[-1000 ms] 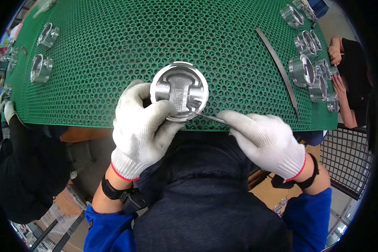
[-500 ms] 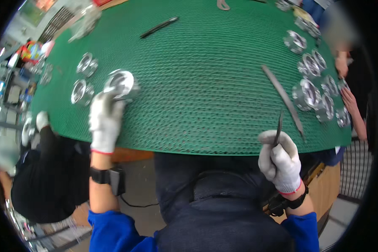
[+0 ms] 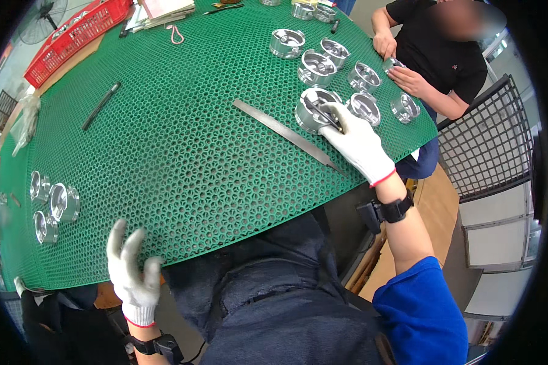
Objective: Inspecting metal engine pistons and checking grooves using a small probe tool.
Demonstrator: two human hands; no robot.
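1. From my remote seat, I see the left hand at the lower left of the frame — fingers spread, holding nothing, over the near edge of the green mat.
2. The right hand, right of centre, is partly closed on a dark slim tool, its fingertips at 1 silver piston; I can't tell how firmly they meet it.
3. I'd judge things partway: 3 grouped pistons stand at the left, more cluster at the upper right — which are finished, I can't tell.
4. The silver piston looks bright and round-walled, hollow side up, the tool across its mouth.
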